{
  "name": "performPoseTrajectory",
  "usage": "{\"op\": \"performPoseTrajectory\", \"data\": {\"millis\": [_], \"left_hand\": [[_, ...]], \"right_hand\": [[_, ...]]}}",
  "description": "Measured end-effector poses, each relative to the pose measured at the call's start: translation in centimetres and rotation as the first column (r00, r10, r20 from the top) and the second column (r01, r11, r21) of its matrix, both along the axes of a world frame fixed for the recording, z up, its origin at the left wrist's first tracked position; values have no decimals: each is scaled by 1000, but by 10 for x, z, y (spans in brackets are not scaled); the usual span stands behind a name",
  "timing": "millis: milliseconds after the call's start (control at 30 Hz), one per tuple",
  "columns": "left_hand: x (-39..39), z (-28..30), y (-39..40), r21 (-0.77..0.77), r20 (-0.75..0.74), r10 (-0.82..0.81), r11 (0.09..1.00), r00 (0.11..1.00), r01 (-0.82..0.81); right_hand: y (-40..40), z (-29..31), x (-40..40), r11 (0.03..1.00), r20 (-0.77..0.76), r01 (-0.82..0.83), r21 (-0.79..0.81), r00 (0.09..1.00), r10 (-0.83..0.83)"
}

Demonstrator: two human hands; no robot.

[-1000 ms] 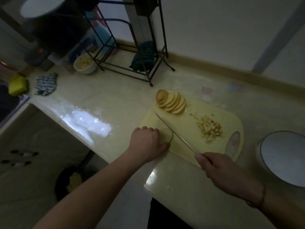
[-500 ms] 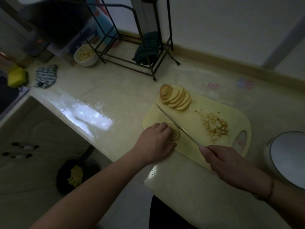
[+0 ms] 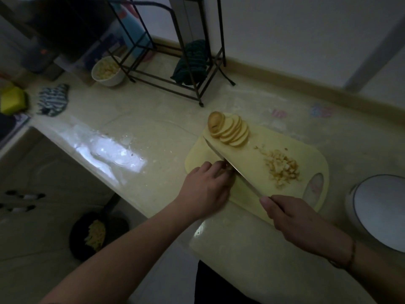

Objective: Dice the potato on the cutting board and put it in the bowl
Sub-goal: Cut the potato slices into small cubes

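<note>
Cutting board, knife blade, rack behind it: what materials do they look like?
Cutting board: probably plastic, matte pale yellow, with a moulded handle hole. Knife blade: metal, likely steel; thin with a grey sheen. Rack: thin dark rods, looks like painted metal wire.

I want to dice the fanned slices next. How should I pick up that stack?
Pinch the slices across the fan's two ends, fingers coming from above. They lie overlapped and leaning at the board's far corner, so squeezing end to end would likely gather them; the flat faces give little to grip.
</note>
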State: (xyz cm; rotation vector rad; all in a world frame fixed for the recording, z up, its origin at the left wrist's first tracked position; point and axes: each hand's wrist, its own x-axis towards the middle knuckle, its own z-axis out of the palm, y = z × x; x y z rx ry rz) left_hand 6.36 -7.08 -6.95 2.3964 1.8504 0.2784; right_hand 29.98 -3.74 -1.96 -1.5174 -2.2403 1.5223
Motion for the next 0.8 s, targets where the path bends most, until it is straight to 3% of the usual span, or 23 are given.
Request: {"op": "performPoseTrajectory", "data": {"millis": [267,467,800], "left_hand": [[7,5,-2,-6,-41,79,997,996,-79],[3,3,-1,109,49,-58,993,997,52],[2,-5,-3,186,114,-81,981,990,59]], "right_hand": [[-1,1,-3,998,15,11,68,1000,-12],[-9,6,-1,993,-14,9,117,1000,-7],[-25,5,9,994,-38,20,107,999,-16]]}}
